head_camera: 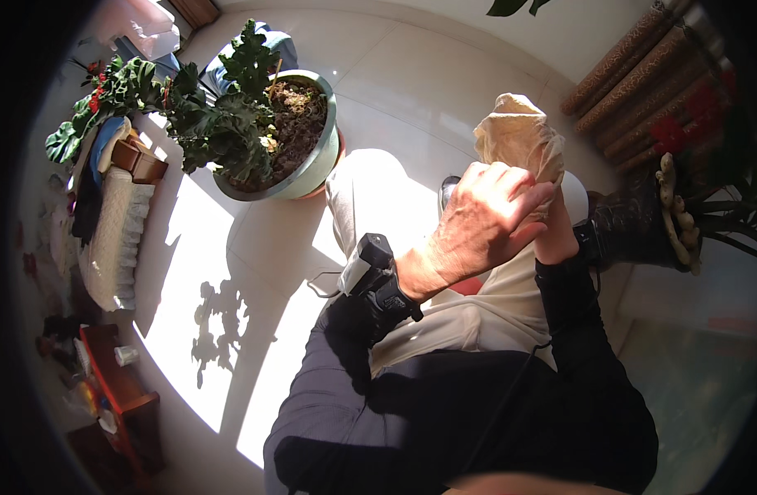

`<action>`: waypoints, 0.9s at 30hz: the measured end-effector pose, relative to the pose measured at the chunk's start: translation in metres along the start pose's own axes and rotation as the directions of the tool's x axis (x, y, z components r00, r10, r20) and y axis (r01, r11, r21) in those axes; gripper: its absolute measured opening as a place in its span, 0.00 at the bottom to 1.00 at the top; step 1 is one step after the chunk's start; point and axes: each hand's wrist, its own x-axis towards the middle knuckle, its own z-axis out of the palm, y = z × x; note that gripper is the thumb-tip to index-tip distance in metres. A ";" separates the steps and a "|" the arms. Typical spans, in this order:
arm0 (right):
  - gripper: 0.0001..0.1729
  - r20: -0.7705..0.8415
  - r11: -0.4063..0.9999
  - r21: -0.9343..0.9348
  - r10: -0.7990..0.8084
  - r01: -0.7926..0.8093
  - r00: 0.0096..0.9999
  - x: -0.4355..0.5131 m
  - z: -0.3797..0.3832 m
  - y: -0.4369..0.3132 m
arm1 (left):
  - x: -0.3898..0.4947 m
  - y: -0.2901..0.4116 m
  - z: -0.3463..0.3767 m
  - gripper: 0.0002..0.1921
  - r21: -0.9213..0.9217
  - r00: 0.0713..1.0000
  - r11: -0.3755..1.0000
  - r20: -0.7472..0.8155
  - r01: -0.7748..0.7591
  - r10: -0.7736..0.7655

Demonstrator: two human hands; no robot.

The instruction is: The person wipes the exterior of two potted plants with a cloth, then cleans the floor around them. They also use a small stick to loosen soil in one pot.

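A crumpled beige cloth (517, 127) covers most of my right hand (553, 213), like a loose glove or bag. Only the wrist and the base of that hand show beneath it, so its fingers are hidden. My left hand (486, 216) reaches across, with its curled fingers and thumb at the cloth's lower edge beside the right wrist. Both hands are raised above my light trousers (372, 192). Black cuffs with small devices are strapped on both wrists; the left device (366, 263) shows clearly.
A pale green pot (313, 167) with a leafy plant (230, 124) stands ahead on the left. A dark planter (632, 226) is close on the right, near several patterned rolls (626, 80). At left are a cushioned seat (112, 247) and a red-brown wooden piece (115, 371).
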 end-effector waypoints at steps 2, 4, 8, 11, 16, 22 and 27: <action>0.31 -0.185 0.940 -0.331 0.018 -0.079 0.983 -0.023 -0.011 0.009 | -0.001 0.003 -0.021 0.20 -0.011 0.990 1.000 -0.137 0.017 -0.019; 0.31 -0.371 0.762 -0.608 -0.025 -0.222 0.928 -0.047 -0.012 0.014 | -0.014 0.008 -0.063 0.19 -0.171 0.978 0.984 -0.192 0.045 -0.078; 0.26 -0.311 0.925 -0.299 0.138 -0.235 0.940 -0.031 0.004 0.028 | -0.028 0.030 -0.123 0.23 -0.425 0.767 0.898 -0.613 -0.116 -0.191; 0.21 -0.333 0.893 -0.363 0.143 -0.266 0.932 0.035 0.036 0.056 | -0.036 0.047 -0.164 0.23 -0.357 0.789 0.930 -0.544 0.090 -0.285; 0.18 -0.265 0.925 -0.272 0.193 -0.266 0.945 0.129 0.072 0.106 | -0.045 0.037 -0.172 0.28 -0.177 0.760 0.978 -0.620 0.106 -0.195; 0.14 -0.121 0.857 -0.287 0.410 -0.427 0.904 0.145 0.054 0.162 | -0.060 0.042 -0.173 0.32 -0.030 0.666 0.994 -0.740 0.105 -0.092; 0.08 -0.258 0.813 -0.103 0.535 -0.574 0.804 0.155 0.054 0.185 | -0.086 0.018 -0.177 0.20 0.056 0.718 0.970 -0.684 0.235 -0.134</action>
